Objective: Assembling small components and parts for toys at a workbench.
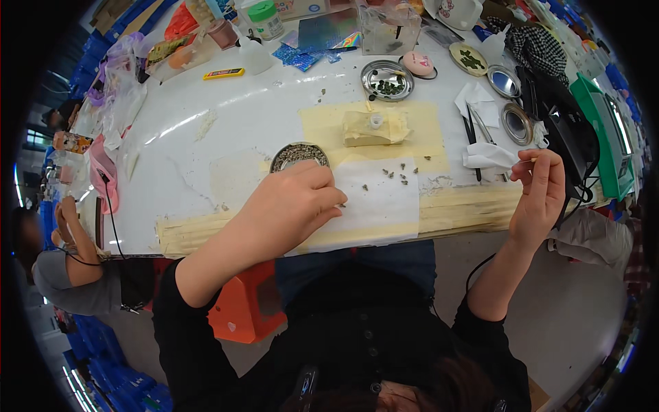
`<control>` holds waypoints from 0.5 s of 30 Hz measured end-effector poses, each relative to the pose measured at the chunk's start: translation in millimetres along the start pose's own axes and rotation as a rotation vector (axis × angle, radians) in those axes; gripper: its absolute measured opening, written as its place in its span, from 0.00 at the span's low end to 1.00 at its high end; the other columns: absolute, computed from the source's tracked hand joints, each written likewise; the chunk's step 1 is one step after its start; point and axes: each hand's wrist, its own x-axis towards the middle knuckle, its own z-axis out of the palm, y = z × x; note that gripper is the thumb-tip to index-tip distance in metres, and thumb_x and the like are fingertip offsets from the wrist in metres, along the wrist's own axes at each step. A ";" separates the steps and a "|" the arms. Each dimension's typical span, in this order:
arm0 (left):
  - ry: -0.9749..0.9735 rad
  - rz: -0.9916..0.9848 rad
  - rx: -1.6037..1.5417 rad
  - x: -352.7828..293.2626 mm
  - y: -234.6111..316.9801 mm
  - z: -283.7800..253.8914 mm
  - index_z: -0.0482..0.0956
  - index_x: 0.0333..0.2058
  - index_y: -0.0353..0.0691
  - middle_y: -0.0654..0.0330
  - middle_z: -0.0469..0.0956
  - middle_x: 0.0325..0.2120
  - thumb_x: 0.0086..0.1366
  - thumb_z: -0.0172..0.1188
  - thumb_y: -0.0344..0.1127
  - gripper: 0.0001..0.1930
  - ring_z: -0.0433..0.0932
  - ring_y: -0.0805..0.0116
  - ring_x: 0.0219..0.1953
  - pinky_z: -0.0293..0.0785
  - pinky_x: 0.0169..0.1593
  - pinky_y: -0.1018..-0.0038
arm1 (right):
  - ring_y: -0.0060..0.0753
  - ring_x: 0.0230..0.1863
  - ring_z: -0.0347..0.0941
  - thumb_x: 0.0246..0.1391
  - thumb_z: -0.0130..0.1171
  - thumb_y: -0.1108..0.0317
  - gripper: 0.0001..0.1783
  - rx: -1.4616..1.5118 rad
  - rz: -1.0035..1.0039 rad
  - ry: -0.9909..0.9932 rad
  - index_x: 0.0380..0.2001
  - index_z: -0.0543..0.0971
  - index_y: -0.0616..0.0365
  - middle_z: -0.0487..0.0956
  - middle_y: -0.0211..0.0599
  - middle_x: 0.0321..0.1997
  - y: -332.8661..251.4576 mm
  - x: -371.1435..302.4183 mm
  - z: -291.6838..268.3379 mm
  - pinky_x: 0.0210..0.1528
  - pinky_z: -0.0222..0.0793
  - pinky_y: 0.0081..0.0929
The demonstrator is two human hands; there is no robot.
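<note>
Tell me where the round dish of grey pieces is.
The round dish sits slightly left of centre in the head view, partly hidden by the left hand, with the yellowish block farther back to its right.

Head cam, L fisheye of 2: looks dn at tbl [254, 103], near.

An orange-red stool [235, 316] stands on grey floor [583, 302] beside a white table [180, 147].

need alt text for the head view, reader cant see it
A bare left hand is over a white sheet near a round dish of small grey pieces, while the raised right hand holds a thin stick. Loose pieces lie mostly on the sheet.
</note>
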 end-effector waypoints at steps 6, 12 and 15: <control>0.099 0.158 0.081 -1.8 -15.7 14.9 0.82 0.31 0.41 0.63 0.72 0.24 0.52 0.68 0.31 0.06 0.71 0.63 0.29 0.70 0.32 0.69 | 0.15 0.30 0.70 0.66 0.50 0.68 0.09 0.013 0.020 -0.086 0.35 0.74 0.62 0.78 0.32 0.34 -8.0 -6.0 28.0 0.35 0.67 0.16; 0.224 0.192 -0.060 12.0 -21.8 5.4 0.83 0.31 0.40 0.63 0.75 0.24 0.52 0.68 0.28 0.07 0.73 0.65 0.28 0.69 0.31 0.73 | 0.15 0.29 0.70 0.63 0.54 0.70 0.06 -0.003 0.026 -0.187 0.35 0.75 0.63 0.78 0.31 0.33 -16.7 -2.0 65.5 0.35 0.67 0.14; 0.291 0.036 -0.433 22.2 -20.8 -4.5 0.83 0.32 0.37 0.62 0.79 0.26 0.54 0.67 0.25 0.06 0.74 0.71 0.26 0.69 0.31 0.76 | 0.19 0.29 0.71 0.58 0.60 0.73 0.05 -0.111 -0.145 -0.255 0.31 0.76 0.63 0.78 0.31 0.30 -18.8 7.0 96.4 0.34 0.67 0.17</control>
